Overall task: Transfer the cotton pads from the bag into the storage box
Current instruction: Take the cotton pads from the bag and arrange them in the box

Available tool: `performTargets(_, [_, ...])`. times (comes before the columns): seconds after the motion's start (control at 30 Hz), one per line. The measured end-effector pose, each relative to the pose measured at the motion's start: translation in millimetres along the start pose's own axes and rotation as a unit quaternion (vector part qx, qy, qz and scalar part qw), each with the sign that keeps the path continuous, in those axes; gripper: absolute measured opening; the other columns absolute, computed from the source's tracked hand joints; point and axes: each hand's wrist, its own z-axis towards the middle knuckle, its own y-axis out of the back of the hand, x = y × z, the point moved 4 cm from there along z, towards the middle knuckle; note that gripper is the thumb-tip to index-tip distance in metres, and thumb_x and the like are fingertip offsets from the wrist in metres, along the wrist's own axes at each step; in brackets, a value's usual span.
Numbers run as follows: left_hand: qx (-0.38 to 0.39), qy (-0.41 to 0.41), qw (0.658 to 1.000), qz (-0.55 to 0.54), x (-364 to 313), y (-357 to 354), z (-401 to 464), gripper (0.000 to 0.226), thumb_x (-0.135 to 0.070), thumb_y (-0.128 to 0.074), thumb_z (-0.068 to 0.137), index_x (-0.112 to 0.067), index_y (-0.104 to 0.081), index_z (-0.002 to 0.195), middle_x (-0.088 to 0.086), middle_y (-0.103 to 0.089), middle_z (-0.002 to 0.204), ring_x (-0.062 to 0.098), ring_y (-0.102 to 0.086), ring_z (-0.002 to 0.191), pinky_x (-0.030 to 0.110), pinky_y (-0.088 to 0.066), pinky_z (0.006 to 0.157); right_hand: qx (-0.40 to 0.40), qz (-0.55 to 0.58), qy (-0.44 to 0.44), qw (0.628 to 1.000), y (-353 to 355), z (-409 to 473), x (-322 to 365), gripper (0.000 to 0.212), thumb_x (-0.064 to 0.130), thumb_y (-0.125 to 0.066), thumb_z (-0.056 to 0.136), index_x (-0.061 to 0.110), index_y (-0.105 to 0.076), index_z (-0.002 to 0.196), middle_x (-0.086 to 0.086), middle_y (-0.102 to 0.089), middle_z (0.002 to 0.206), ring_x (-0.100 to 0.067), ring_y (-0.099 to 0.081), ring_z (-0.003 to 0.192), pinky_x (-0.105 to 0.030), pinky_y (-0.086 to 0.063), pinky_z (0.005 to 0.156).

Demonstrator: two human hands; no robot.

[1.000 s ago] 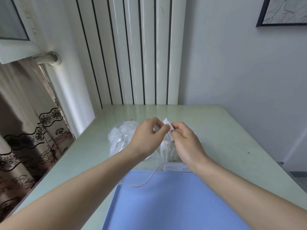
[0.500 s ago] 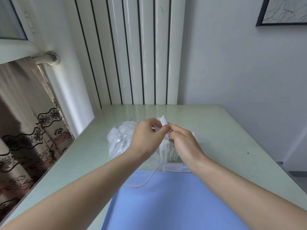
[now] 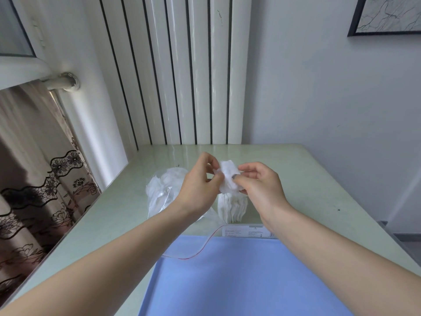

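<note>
— Cotton pads, white, soft and thin: where are they, and how do they look?

— A small clump of white cotton pads (image 3: pixel 229 179) is up between my two hands, above the table. My left hand (image 3: pixel 200 185) pinches its left edge with thumb and fingertips; my right hand (image 3: pixel 262 185) grips its right side, fingers curled about it. Below them a row of white pads stands on edge in a clear plastic storage box (image 3: pixel 232 208), whose walls I can barely make out; a white label shows on its near side. To the left lies the clear plastic bag (image 3: pixel 164 192), crumpled, with more white pads inside and a red strip along its opening, which trails onto the mat.

— And the surface, the room?

— Largest first: a pale wall (image 3: pixel 319 87) on the right, then a white ribbed radiator (image 3: pixel 182 76) with dark gaps straight ahead. The pale green glossy table (image 3: pixel 307 179) runs up to both. A flat light blue mat (image 3: pixel 239 277) lies on its near part. At left hangs a brown curtain with black lace floral trim (image 3: pixel 34 179), under a white window frame. A black-framed picture (image 3: pixel 387 17) sits in the upper right corner.
</note>
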Motion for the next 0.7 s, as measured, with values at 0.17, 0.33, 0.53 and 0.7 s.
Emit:
performTargets(0.17, [0.017, 0.015, 1.000, -0.008, -2, 0, 1, 0.019, -0.015, -0.064, 0.088, -0.022, -0.050, 0.098, 0.001, -0.060, 0.107, 0.020, -0.068, 0.083, 0.051, -0.059, 0.086, 0.002, 0.004, 0.005, 1.000, 5, 3, 2, 0.022, 0.010, -0.071, 0.083, 0.019, -0.064, 0.101, -0.009, -0.068, 0.088, -0.028, -0.071, 0.091, -0.047, -0.055, 0.092])
performTargets(0.33, [0.037, 0.006, 0.999, 0.001, -3, 0, 2, 0.044, -0.006, -0.060, 0.086, -0.034, -0.045, 0.115, 0.005, -0.057, 0.111, 0.028, -0.069, 0.093, 0.053, -0.058, 0.085, 0.001, -0.008, 0.022, 1.000, 7, 3, 6, 0.012, 0.008, -0.069, 0.083, 0.015, -0.065, 0.093, -0.012, -0.071, 0.089, -0.028, -0.070, 0.085, -0.047, -0.057, 0.089])
performTargets(0.53, [0.060, -0.005, 0.998, 0.025, -2, -1, 1, 0.048, -0.001, -0.052, 0.087, -0.041, -0.055, 0.114, -0.007, -0.051, 0.102, 0.034, -0.063, 0.083, 0.046, -0.056, 0.075, -0.006, -0.122, 0.144, 0.982, 11, -4, 11, 0.019, 0.006, -0.071, 0.082, 0.024, -0.066, 0.085, 0.003, -0.059, 0.085, -0.010, -0.054, 0.073, -0.013, -0.043, 0.066])
performTargets(0.7, [0.067, -0.014, 0.998, 0.015, -2, -3, -1, 0.044, -0.001, -0.053, 0.087, -0.035, -0.057, 0.113, -0.002, -0.055, 0.113, 0.015, -0.064, 0.076, 0.030, -0.051, 0.069, 0.007, -0.139, 0.160, 0.977, 7, -1, 13, 0.016, 0.010, -0.072, 0.082, 0.024, -0.070, 0.089, 0.008, -0.057, 0.078, -0.010, -0.047, 0.064, -0.017, -0.041, 0.062])
